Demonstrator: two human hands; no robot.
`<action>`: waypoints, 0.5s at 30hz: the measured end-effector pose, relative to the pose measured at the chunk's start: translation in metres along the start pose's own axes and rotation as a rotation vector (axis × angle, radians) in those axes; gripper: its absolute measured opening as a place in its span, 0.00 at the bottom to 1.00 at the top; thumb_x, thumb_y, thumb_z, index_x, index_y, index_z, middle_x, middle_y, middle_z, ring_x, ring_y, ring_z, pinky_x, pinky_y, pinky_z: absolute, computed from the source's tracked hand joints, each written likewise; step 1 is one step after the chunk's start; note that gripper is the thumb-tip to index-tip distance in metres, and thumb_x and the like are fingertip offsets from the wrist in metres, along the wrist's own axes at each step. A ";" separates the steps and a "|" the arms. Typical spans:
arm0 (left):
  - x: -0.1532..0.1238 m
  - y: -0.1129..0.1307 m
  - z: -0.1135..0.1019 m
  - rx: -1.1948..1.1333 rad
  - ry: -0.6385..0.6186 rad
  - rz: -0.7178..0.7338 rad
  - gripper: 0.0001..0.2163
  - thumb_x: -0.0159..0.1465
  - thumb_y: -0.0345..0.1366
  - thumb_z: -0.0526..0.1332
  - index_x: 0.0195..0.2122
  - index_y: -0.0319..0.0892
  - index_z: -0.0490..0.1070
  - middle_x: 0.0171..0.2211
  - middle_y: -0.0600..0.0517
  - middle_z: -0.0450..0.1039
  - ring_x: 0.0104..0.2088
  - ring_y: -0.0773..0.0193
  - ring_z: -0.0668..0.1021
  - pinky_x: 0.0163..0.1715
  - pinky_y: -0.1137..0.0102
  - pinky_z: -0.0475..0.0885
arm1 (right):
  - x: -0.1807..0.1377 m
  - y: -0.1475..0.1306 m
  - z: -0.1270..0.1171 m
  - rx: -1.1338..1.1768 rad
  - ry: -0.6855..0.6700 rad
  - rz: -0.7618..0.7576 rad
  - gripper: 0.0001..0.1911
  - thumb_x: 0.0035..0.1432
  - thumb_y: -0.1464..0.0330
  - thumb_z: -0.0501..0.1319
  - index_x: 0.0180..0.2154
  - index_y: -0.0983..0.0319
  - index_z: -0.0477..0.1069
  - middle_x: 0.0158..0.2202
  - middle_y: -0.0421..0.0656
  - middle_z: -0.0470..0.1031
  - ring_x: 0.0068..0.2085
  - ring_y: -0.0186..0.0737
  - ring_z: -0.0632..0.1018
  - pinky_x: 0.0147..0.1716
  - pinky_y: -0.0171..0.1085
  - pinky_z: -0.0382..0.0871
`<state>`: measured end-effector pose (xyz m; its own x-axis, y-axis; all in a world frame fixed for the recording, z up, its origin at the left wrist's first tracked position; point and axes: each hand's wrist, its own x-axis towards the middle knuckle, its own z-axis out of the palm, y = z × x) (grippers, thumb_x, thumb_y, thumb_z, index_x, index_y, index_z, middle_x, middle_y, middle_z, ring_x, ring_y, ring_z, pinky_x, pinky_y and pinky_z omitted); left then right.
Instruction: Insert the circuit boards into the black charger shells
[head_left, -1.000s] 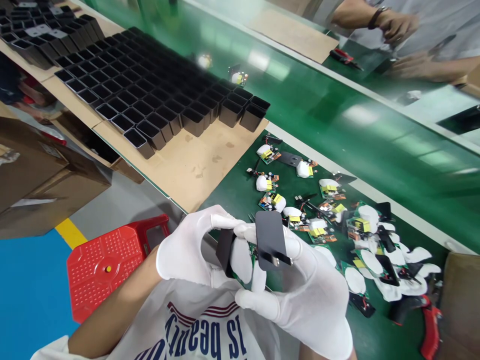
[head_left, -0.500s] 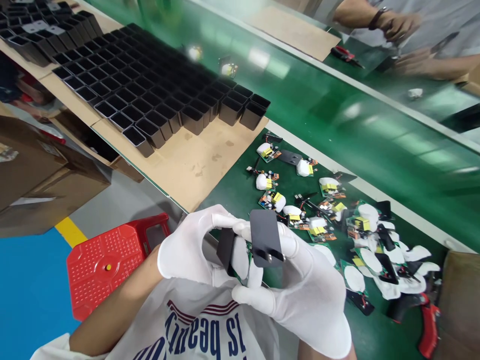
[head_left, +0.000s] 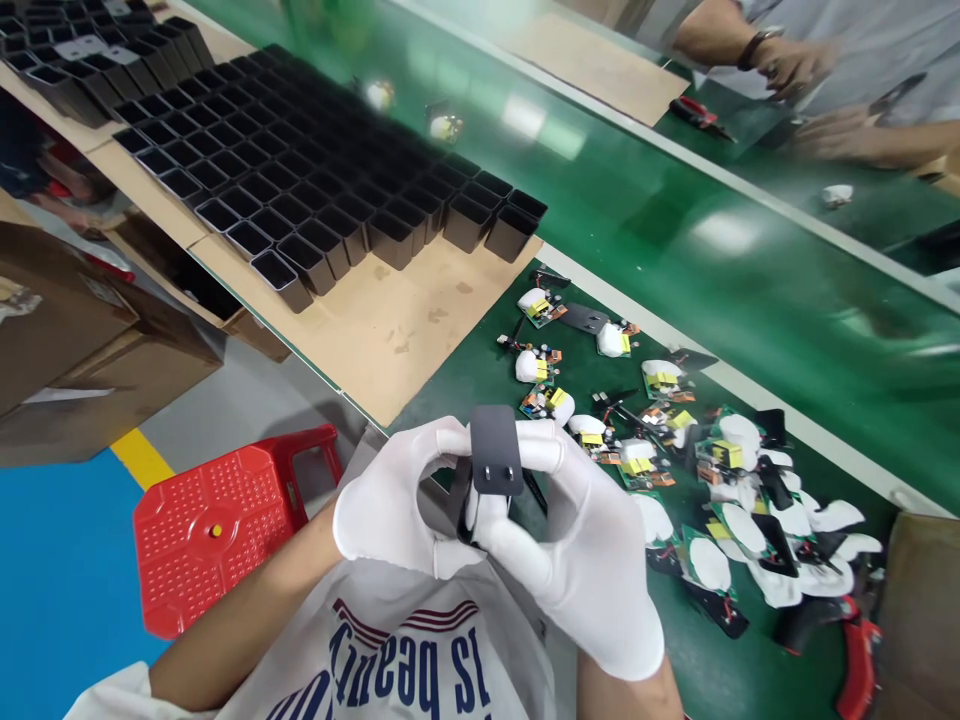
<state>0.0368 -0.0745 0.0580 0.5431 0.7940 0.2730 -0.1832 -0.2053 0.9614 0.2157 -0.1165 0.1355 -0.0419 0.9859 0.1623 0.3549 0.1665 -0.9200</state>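
Note:
In front of my chest, both white-gloved hands hold a power adapter in separate pieces. Its black plug cover (head_left: 491, 440), with two metal prongs, faces up between my fingertips. Below the cover, a second black part and something white show only in part. My left hand (head_left: 394, 500) curls around the adapter's left side. From the right, my right hand (head_left: 592, 550) closes on it, with the thumb pressed beneath the cover. Fingers hide much of the pieces. Beyond my right hand, several circuit boards (head_left: 664, 380) with white padding, yellow tape and black covers lie on the green bench.
Rows of black open housings (head_left: 277, 270) stand on a brown board (head_left: 405, 350) at left. A red stool (head_left: 217, 530) is below. Red-handled pliers (head_left: 859, 660) and a cardboard box (head_left: 919, 610) sit at right. Across the green belt (head_left: 600, 190), another person's hands (head_left: 795, 65) work.
The plug cover has moved left and turned so that its prongs face me. My right hand has come in closer to my left, narrowing the gap between the pieces.

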 end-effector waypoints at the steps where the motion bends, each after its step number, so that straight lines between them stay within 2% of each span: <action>1: 0.000 0.001 0.001 0.016 0.013 -0.007 0.27 0.52 0.34 0.75 0.54 0.45 0.75 0.47 0.49 0.80 0.43 0.54 0.85 0.44 0.60 0.83 | 0.001 0.001 0.001 0.052 0.028 0.031 0.07 0.65 0.61 0.76 0.44 0.51 0.83 0.47 0.40 0.87 0.48 0.47 0.85 0.50 0.44 0.81; 2: -0.001 0.001 0.001 0.032 0.030 -0.009 0.28 0.51 0.33 0.75 0.55 0.45 0.75 0.47 0.48 0.80 0.43 0.54 0.85 0.45 0.59 0.83 | 0.001 0.003 0.003 0.113 0.052 0.066 0.04 0.68 0.61 0.73 0.41 0.52 0.83 0.46 0.40 0.87 0.47 0.46 0.85 0.48 0.43 0.81; 3: -0.001 0.002 0.001 0.044 0.044 -0.008 0.29 0.51 0.32 0.75 0.55 0.45 0.75 0.47 0.48 0.80 0.43 0.53 0.85 0.45 0.59 0.83 | 0.000 0.006 0.005 0.179 0.066 0.100 0.05 0.70 0.60 0.71 0.40 0.53 0.82 0.46 0.40 0.87 0.48 0.46 0.85 0.48 0.42 0.81; 6: -0.002 0.001 -0.002 0.031 0.064 0.040 0.33 0.50 0.34 0.77 0.58 0.47 0.74 0.51 0.47 0.79 0.48 0.51 0.85 0.50 0.55 0.83 | -0.005 0.013 0.013 0.356 0.074 0.195 0.10 0.72 0.55 0.68 0.46 0.53 0.83 0.50 0.42 0.87 0.53 0.48 0.85 0.52 0.43 0.81; 8: -0.002 0.000 -0.004 0.021 0.060 0.052 0.34 0.49 0.35 0.79 0.59 0.47 0.74 0.51 0.47 0.79 0.49 0.50 0.84 0.51 0.54 0.83 | -0.008 0.015 0.017 0.394 0.081 0.221 0.12 0.74 0.55 0.66 0.51 0.51 0.83 0.54 0.42 0.85 0.57 0.49 0.84 0.54 0.44 0.81; 10: -0.002 0.001 -0.007 0.029 0.054 0.042 0.33 0.50 0.35 0.78 0.59 0.47 0.75 0.50 0.47 0.79 0.47 0.51 0.85 0.50 0.55 0.83 | -0.010 0.014 0.018 0.333 0.077 0.164 0.12 0.75 0.55 0.64 0.52 0.50 0.82 0.55 0.42 0.85 0.58 0.48 0.83 0.56 0.44 0.80; 12: -0.002 0.000 -0.009 0.042 0.045 0.039 0.33 0.50 0.36 0.79 0.59 0.46 0.75 0.49 0.47 0.79 0.45 0.52 0.85 0.47 0.57 0.83 | -0.010 0.010 0.017 0.205 0.048 0.053 0.13 0.70 0.55 0.70 0.52 0.50 0.81 0.54 0.42 0.85 0.57 0.49 0.83 0.57 0.46 0.80; 15: -0.005 -0.003 -0.012 0.075 0.026 0.063 0.34 0.50 0.43 0.81 0.59 0.47 0.76 0.49 0.48 0.80 0.44 0.52 0.86 0.44 0.59 0.83 | -0.009 0.007 0.013 0.000 0.030 -0.055 0.22 0.54 0.58 0.83 0.46 0.53 0.79 0.54 0.44 0.84 0.54 0.53 0.85 0.56 0.50 0.82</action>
<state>0.0252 -0.0708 0.0536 0.5111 0.7924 0.3331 -0.1543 -0.2967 0.9424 0.2063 -0.1245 0.1232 -0.0335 0.9742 0.2232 0.3528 0.2205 -0.9094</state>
